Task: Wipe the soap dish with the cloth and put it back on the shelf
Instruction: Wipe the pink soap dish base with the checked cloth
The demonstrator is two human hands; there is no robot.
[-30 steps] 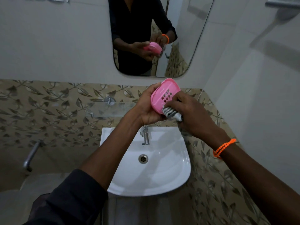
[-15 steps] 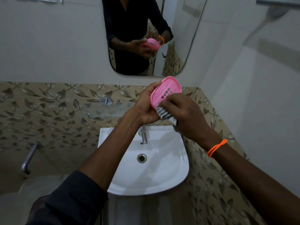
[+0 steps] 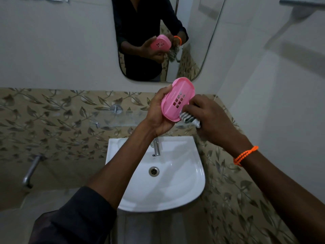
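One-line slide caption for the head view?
Left hand holds pink soap dish; right hand wipes with striped cloth.

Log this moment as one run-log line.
left hand: holds soap dish | right hand: cloth at dish edge | over sink

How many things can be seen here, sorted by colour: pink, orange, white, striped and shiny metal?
Pink: 1, the soap dish in the left hand
Orange: 1, the bracelet
White: 1, the sink
Striped: 1, the cloth in the right hand
Shiny metal: 2, the sink tap and the wall tap
Total: 6
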